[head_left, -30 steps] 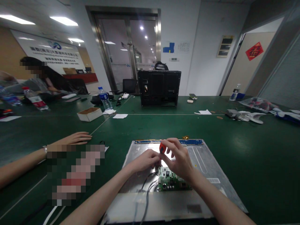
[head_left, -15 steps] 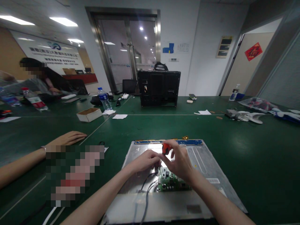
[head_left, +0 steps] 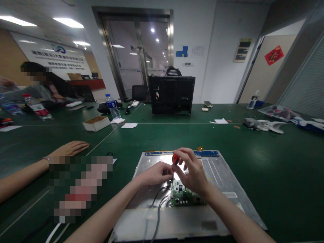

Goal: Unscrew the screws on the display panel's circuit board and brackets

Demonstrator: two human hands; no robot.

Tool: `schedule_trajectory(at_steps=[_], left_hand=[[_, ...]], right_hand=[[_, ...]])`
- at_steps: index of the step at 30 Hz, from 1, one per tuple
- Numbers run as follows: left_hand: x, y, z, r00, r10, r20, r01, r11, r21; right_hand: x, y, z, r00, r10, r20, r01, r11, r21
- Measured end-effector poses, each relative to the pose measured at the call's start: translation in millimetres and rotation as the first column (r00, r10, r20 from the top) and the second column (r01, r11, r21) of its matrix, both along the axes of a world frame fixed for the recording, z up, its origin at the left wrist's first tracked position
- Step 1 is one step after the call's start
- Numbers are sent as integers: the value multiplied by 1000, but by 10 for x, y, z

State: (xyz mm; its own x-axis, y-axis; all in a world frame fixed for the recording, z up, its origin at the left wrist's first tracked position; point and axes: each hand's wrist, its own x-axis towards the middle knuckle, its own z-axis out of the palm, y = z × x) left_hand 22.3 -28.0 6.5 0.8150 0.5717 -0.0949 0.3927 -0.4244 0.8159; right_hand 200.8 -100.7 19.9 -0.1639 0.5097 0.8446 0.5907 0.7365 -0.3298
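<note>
A silver metal display panel [head_left: 222, 179] lies back-up on the green table [head_left: 278, 162] in front of me. A small green circuit board [head_left: 186, 197] sits on it, with dark cables [head_left: 158, 206] running toward me. My right hand [head_left: 192, 170] is closed around a red-handled screwdriver [head_left: 175, 159], held upright with its tip at the board's far left corner. My left hand [head_left: 155, 172] is pinched near the tip of the screwdriver; what its fingers hold is hidden.
A co-worker's forearm and flat hand [head_left: 69, 149] rest on the table to my left. Farther back stand a black monitor housing [head_left: 171, 95], a water bottle [head_left: 111, 106], a small cardboard box [head_left: 96, 123], paper scraps and white parts [head_left: 268, 125] at right.
My right hand has shifted its grip slightly on the screwdriver handle, which leans a little left. The co-worker's hand has slid a little to the left.
</note>
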Motion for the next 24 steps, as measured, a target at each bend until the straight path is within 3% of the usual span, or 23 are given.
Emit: schedule_trajectory(at_steps=[15, 24], left_hand=[[-21, -19, 93, 995, -55, -77, 58, 998, 29], [-40, 6, 25, 994, -40, -97, 40, 999, 1]], right_hand=[[-7, -11, 21, 1000, 16, -9, -16, 1000, 27], [-14, -15, 16, 1000, 3, 2, -3, 1000, 15]])
